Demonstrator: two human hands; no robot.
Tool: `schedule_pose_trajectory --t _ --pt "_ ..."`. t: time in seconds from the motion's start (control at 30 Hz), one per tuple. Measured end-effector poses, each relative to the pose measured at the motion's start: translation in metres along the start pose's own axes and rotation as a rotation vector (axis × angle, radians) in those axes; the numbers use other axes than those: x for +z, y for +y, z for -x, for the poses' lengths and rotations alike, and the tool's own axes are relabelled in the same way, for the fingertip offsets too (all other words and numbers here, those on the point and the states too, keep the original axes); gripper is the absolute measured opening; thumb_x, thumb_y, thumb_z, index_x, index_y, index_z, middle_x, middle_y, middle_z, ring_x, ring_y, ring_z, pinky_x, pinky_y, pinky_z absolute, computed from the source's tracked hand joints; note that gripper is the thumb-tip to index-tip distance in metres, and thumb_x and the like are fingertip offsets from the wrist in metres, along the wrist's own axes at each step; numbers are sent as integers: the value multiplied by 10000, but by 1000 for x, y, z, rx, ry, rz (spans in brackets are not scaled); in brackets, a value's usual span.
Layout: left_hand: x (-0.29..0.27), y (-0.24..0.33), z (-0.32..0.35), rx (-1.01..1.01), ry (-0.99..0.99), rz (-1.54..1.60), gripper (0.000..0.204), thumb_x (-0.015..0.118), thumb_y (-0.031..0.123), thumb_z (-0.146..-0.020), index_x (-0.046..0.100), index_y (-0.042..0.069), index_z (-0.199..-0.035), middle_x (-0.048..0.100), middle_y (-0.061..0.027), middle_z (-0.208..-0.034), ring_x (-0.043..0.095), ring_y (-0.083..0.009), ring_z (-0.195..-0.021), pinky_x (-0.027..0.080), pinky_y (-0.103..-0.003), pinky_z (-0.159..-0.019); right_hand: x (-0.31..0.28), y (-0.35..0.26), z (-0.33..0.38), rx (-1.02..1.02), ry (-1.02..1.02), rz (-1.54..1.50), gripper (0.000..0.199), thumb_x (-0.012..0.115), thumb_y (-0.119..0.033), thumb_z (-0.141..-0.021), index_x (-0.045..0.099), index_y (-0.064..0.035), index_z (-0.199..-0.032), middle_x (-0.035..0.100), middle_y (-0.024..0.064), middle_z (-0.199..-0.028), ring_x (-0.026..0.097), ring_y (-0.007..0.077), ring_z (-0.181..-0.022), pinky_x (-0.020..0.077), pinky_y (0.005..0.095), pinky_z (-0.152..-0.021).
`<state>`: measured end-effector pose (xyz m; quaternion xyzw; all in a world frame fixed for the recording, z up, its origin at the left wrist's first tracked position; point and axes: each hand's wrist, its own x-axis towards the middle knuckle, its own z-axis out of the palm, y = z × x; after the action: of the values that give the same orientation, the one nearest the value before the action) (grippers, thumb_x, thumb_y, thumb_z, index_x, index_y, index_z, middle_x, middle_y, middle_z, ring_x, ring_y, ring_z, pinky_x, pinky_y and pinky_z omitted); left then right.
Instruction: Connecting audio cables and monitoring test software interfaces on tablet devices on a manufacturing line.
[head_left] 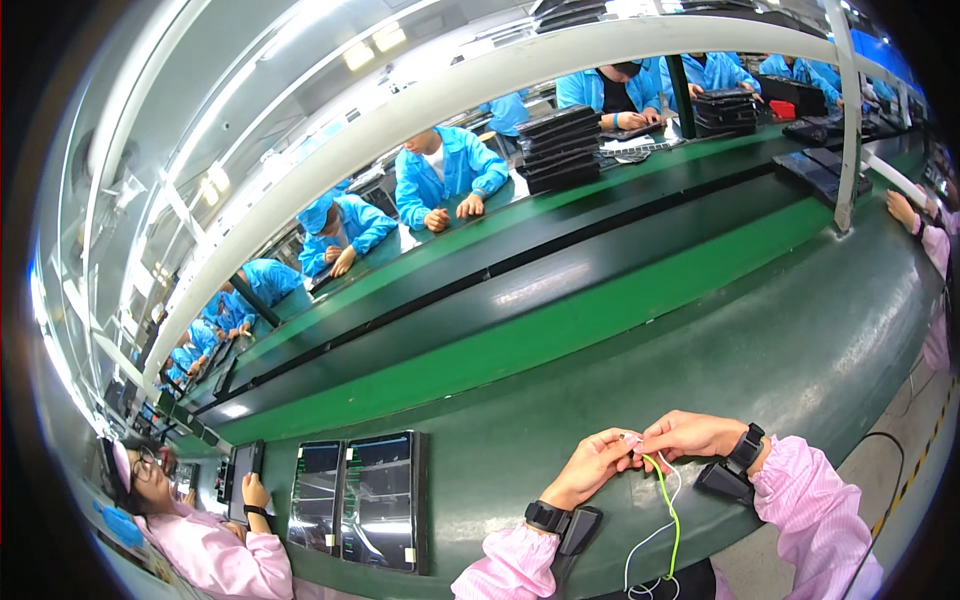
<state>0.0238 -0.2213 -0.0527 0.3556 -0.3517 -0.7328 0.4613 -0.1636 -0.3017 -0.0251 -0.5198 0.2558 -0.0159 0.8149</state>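
Head view is showing me pinching with both hands at about five o'clock, close to my chest. My left hand (pixel 590 465) is closing narrow on a tiny pale part (pixel 631 438), and my right hand (pixel 690 435) is meeting it fingertip to fingertip on that same part, from which a yellow-green wire (pixel 670 510) and a thin white wire (pixel 648 545) are hanging down toward six o'clock. The part is so small that I cannot tell its shape.

As I judge it, the grip is the weak point: with only fingertips holding, a twist or a tug on the dangling wires could be pulling the part loose, and it could be dropping onto the green bench (pixel 800 340) or off its edge to the floor. The two wires are running close together, so they may be tangling.

Further out, at eight o'clock, two dark flat panels (pixel 355 500) are lying side by side on the bench, well apart from my hands. Beside them a neighbour's hand (pixel 255 492) is gripping another dark tray (pixel 242 480). Beyond, at twelve o'clock, the green and black conveyor (pixel 560 270) is running past workers in blue coats (pixel 445 175) and stacked dark trays (pixel 560 148).
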Motion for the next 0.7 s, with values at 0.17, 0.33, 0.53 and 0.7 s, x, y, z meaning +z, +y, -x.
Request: schedule_pose_trajectory --t 0.17,0.33,0.53,0.7 --pt "3 0 0 12 -7 4 189 520 128 -906 558 -24 -1011 562 -34 -835 455 -83 -668 429 -235 -708 -1 2 1 11 16 5 255 559 -245 -891 630 0 -877 636 53 -794 579 106 -645 466 231 -609" --pt "0 0 0 11 -12 11 174 517 122 -904 555 -16 -1004 565 -38 -851 464 -91 -685 429 -246 -715 0 2 -1 8 22 39 263 562 -255 -889 627 0 -873 633 52 -785 576 107 -637 466 234 -601" --pt "-2 0 -1 16 -27 27 179 508 112 -903 552 -18 -1018 561 -49 -856 490 -100 -707 455 -285 -779 -1 2 -1 13 3 27 260 562 -250 -890 628 2 -881 631 51 -780 573 103 -632 466 227 -593" --pt "3 0 0 17 -18 56 194 503 107 -904 548 -17 -1047 555 -42 -852 489 -96 -700 462 -312 -808 0 0 2 -12 0 3 252 558 -233 -893 633 6 -922 636 45 -796 576 94 -644 464 217 -578"
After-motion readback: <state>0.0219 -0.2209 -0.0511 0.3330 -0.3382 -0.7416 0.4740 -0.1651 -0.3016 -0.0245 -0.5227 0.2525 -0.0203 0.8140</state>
